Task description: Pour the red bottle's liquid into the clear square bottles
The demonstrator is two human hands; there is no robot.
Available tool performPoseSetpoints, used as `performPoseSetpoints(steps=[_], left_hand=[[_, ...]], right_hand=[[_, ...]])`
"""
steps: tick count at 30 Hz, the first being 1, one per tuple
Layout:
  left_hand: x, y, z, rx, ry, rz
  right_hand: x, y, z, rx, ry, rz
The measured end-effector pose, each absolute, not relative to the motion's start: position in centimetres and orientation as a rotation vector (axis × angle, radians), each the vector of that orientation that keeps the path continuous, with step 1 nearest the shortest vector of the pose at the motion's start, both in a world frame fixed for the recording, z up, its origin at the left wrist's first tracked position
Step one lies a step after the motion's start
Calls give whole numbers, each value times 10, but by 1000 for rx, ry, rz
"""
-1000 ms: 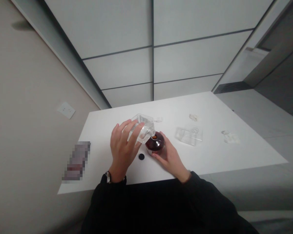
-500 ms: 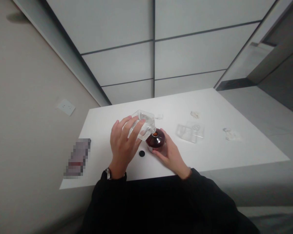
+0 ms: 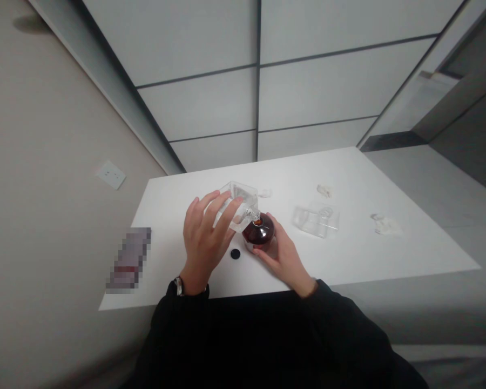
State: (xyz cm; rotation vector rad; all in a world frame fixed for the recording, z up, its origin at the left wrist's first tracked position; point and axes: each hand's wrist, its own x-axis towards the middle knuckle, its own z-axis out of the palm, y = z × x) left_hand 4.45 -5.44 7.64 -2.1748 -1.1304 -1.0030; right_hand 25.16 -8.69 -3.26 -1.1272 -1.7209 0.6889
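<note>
My left hand (image 3: pixel 206 229) is wrapped round a clear, square-sided glass bottle (image 3: pixel 243 193). The bottle is tilted, its threaded neck pointing down to the right at the mouth of a dark reddish-brown bottle (image 3: pixel 260 233). Whether the two rims touch, I cannot tell. My right hand (image 3: pixel 283 256) grips the brown bottle from the right, keeping it upright on the white table. A round black cap (image 3: pixel 235 254) lies on the table just left of the brown bottle, below my left fingers.
A clear plastic box (image 3: pixel 311 220) lies right of the hands on the white table (image 3: pixel 360 248). Crumpled whitish scraps (image 3: pixel 324 190) and a second whitish piece (image 3: pixel 385 225) are farther right. A blurred-out flat object (image 3: pixel 128 260) sits at the left edge. A wall stands close on the left.
The view has shifted very slightly. Both hands hold the bottles in nearly the same pose, the clear one still tilted at the brown one's mouth.
</note>
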Motion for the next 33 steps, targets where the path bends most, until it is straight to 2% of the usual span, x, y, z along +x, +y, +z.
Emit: performPoseSetpoints(steps=[33], left_hand=[[46, -55, 79, -2149, -1095, -977]], right_hand=[[251, -86, -32, -1117, -1720, 685]])
